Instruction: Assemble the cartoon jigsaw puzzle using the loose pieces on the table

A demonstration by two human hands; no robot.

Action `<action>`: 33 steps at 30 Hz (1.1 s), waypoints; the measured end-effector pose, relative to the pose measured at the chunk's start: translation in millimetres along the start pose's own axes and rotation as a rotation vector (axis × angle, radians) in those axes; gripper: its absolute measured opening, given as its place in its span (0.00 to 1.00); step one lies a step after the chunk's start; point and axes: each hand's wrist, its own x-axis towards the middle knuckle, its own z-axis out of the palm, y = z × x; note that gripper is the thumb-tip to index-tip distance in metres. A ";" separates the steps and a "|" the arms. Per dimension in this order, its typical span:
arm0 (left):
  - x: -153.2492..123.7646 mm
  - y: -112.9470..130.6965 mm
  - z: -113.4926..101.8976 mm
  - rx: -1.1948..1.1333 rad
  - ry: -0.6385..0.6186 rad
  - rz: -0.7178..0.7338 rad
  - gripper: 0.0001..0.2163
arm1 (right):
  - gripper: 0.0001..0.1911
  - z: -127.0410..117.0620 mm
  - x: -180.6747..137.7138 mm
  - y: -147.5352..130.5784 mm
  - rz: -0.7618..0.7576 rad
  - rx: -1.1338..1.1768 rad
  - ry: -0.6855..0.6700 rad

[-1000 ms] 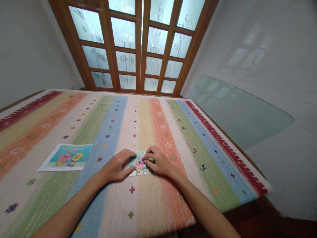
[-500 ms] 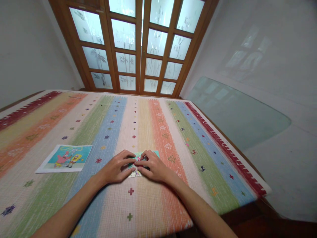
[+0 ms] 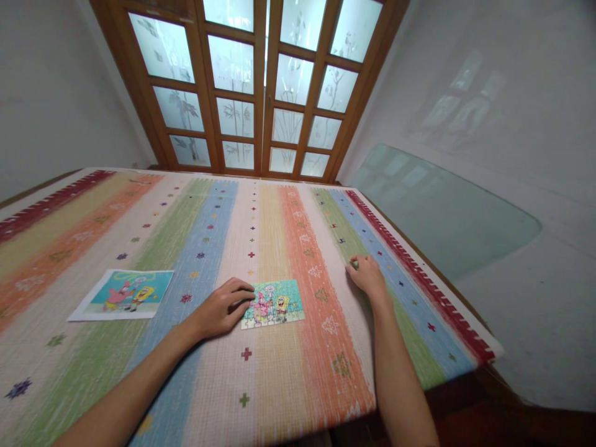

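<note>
A small jigsaw puzzle [image 3: 289, 295] with cartoon figures lies on the striped tablecloth [image 3: 279, 372] in front of me. My left hand [image 3: 226, 309] rests at its left edge, fingers apart and bent, the fingertips over the border pieces. Away from the puzzle, to its right, my right hand [image 3: 369, 277] is low over the cloth's green stripe. Its thumb and fingers curl together in a pinch. Whether anything small is between them is hidden.
A printed sheet [image 3: 131, 294] with the same cartoon figures lies to the left of the puzzle. A glass-paned wooden door [image 3: 261, 93] stands beyond the table's far edge. At the right are a white wall [image 3: 512, 93] and a greenish panel [image 3: 447, 211].
My right hand has left the puzzle and moved right and farther away, uncovering the puzzle's right part. My left hand stays almost where it was.
</note>
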 end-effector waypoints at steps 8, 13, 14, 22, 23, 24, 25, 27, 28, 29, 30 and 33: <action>1.5 4.2 -3.3 0.003 -0.025 -0.032 0.08 | 0.04 8.5 5.4 8.4 0.037 -0.009 -0.067; 2.1 3.5 -2.0 0.009 -0.032 -0.040 0.07 | 0.06 8.4 5.4 6.1 0.053 0.001 -0.077; 2.2 3.2 -1.6 0.012 -0.031 -0.040 0.07 | 0.07 8.4 5.4 6.0 0.057 0.004 -0.078; 2.1 1.3 -2.2 0.012 -0.032 -0.021 0.08 | 0.09 4.5 4.0 3.9 0.080 0.102 -0.080; 2.1 1.1 -2.3 0.012 -0.030 -0.019 0.09 | 0.08 3.0 3.7 2.5 0.077 0.124 -0.080; 2.0 1.0 -2.2 0.013 -0.027 -0.018 0.08 | 0.07 1.3 3.4 0.3 0.069 0.149 -0.082; 2.0 0.8 -2.0 0.015 -0.023 -0.018 0.08 | 0.06 -0.2 3.1 -3.0 0.054 0.178 -0.087; 2.0 0.4 -1.3 0.017 -0.019 -0.018 0.07 | 0.05 -2.1 1.8 -13.3 0.006 0.247 -0.108; 1.9 0.2 -1.0 0.018 -0.018 -0.018 0.07 | 0.04 -2.2 0.5 -20.4 -0.025 0.284 -0.124; 1.8 -0.1 -0.7 0.020 -0.018 -0.016 0.07 | 0.04 -1.7 -1.5 -28.8 -0.059 0.324 -0.147; 1.6 -0.3 -0.4 0.022 -0.017 -0.014 0.07 | 0.03 -0.5 -4.3 -38.3 -0.094 0.364 -0.171; 0.7 -1.0 -0.3 0.034 -0.020 -0.010 0.07 | 0.05 5.7 -18.0 -70.3 -0.319 0.656 -0.364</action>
